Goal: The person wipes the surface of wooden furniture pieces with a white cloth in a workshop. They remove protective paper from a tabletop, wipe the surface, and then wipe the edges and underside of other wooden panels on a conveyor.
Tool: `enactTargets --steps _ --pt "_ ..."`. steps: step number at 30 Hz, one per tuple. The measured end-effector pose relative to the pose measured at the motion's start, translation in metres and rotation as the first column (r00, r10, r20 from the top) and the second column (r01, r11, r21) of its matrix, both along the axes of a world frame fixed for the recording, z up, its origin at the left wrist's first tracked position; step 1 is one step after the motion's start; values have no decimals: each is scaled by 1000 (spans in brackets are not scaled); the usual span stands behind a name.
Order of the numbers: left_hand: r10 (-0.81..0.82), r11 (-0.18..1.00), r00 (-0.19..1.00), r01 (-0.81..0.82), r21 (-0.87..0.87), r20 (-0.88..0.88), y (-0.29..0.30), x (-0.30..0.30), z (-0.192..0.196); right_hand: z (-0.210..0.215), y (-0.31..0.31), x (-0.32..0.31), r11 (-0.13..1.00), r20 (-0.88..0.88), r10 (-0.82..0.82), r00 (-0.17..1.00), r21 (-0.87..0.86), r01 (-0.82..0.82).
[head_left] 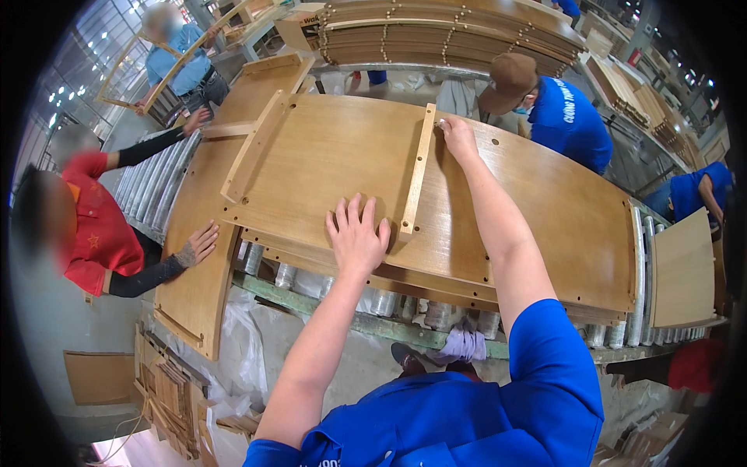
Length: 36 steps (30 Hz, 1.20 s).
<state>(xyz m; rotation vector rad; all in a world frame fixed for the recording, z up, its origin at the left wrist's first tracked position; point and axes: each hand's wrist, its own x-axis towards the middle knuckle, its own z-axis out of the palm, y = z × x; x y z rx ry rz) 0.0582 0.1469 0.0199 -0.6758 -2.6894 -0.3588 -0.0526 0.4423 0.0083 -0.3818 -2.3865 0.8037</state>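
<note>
A long varnished wooden panel (342, 140) lies flat in front of me, on top of other panels. Across it runs a wooden rail (419, 167) with holes along its side; a second rail (253, 148) crosses it further left. My left hand (359, 236) rests flat on the panel between the two rails, fingers spread. Beside the far end of the nearer rail, my right hand (457, 140) is closed in a pinch. Something small and whitish shows at its fingertips, too small to name.
A roller conveyor (381, 302) with a green frame carries the panels. On the left, a co-worker in red (109, 226) touches another panel (191, 272). A co-worker in blue (568, 124) bends at the far right side. Stacked panels (436, 39) stand behind.
</note>
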Motion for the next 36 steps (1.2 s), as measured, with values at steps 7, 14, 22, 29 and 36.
enactTargets --steps 7,14,22,29,36 --pt "-23 998 997 27 55 -67 -1 0 -1 -4 -18 30 997 -10 78 997 17 -78" --pt "-5 1000 998 7 28 -69 0 1 -2 -1 -50 85 982 -34 187 982 30 -186" --pt "11 1000 994 -8 23 -106 -3 0 -6 8 -99 159 961 57 275 960 -22 -274" --pt "21 1000 998 -20 14 -64 -4 1 -7 12 -124 197 944 103 331 938 -41 -328" --pt "22 1000 998 -21 11 -63 -2 2 -7 12 -126 201 948 92 316 944 -14 -316"
